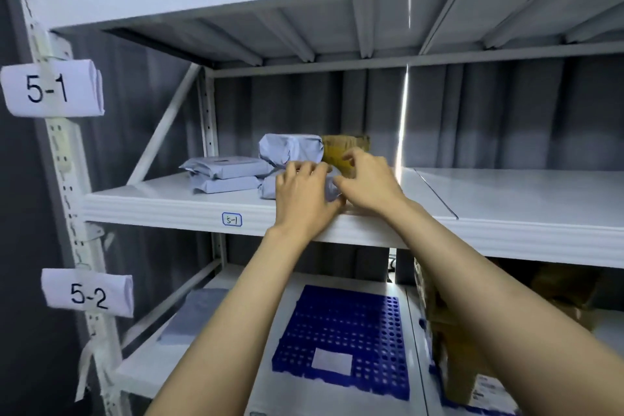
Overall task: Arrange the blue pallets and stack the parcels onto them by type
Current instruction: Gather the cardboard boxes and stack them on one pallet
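While the left grip (304, 194) curls over the grey plastic-wrapped parcel (332, 192) on the white metal shelf (169, 206) and the right grip (369, 181) pinches its right end, the pick-up looks in hand; next it needs lifting clear and lowering onto the blue perforated plastic pallet (344, 324) below.

The grey parcel (268, 187) in the grip is mostly covered by the left hand (304, 194) and right hand (369, 184). What the right fingers close on cannot be told. Just behind the grip, a brown box (344, 145) is half hidden. Well below, blurred brown parcels (449, 341) cover a second blue pallet (472, 407), cut by the bottom edge.
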The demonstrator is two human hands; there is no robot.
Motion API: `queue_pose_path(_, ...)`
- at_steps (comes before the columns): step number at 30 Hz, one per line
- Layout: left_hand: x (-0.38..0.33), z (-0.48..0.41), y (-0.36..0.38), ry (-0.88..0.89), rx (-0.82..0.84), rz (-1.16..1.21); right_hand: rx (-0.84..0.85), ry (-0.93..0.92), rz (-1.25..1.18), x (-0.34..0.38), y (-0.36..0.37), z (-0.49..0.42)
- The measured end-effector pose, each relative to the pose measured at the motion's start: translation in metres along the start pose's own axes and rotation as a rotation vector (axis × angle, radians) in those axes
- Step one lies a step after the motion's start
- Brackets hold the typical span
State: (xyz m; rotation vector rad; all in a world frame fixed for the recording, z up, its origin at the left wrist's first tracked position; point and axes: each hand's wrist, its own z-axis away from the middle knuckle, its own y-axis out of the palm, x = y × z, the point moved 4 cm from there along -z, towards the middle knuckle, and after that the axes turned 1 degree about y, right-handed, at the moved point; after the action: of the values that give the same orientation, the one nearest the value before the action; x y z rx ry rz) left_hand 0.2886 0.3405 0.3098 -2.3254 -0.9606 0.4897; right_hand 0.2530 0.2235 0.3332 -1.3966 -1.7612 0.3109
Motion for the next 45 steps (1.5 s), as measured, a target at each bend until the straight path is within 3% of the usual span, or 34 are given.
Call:
queue_pose_path(7, 0.026, -0.016, 0.015, -0.044, 0.033, -0.038, 0.139, -0.029, 0.082, -0.002, 0.015, -0.029)
queue_pose_path(12, 0.048, -0.024, 0.014, -0.169, 0.08, -0.106, 0.161, -0.002, 0.158, -0.011, 0.016, -0.057)
queue_pose_path(16, 0.044, -0.043, 0.017, -0.141, 0.078, -0.083, 0.17, 0.031, 0.182, -0.018, 0.02, -0.083)
queue_pose_path(27, 0.026, -0.109, 0.046, -0.087, 0.037, -0.025, 0.062, 0.076, 0.237, -0.045, 0.042, -0.152)
queue_pose_path(32, 0.019, -0.136, 0.051, -0.031, -0.008, 0.022, 0.097, 0.099, 0.253, -0.06, 0.052, -0.172)
queue_pose_path(40, 0.031, -0.15, 0.068, -0.103, -0.048, 0.119, 0.016, -0.032, 0.273, -0.056, 0.045, -0.188)
queue_pose_path(45, 0.037, -0.147, 0.068, -0.119, -0.023, 0.119, -0.035, -0.004, 0.22, -0.056, 0.04, -0.183)
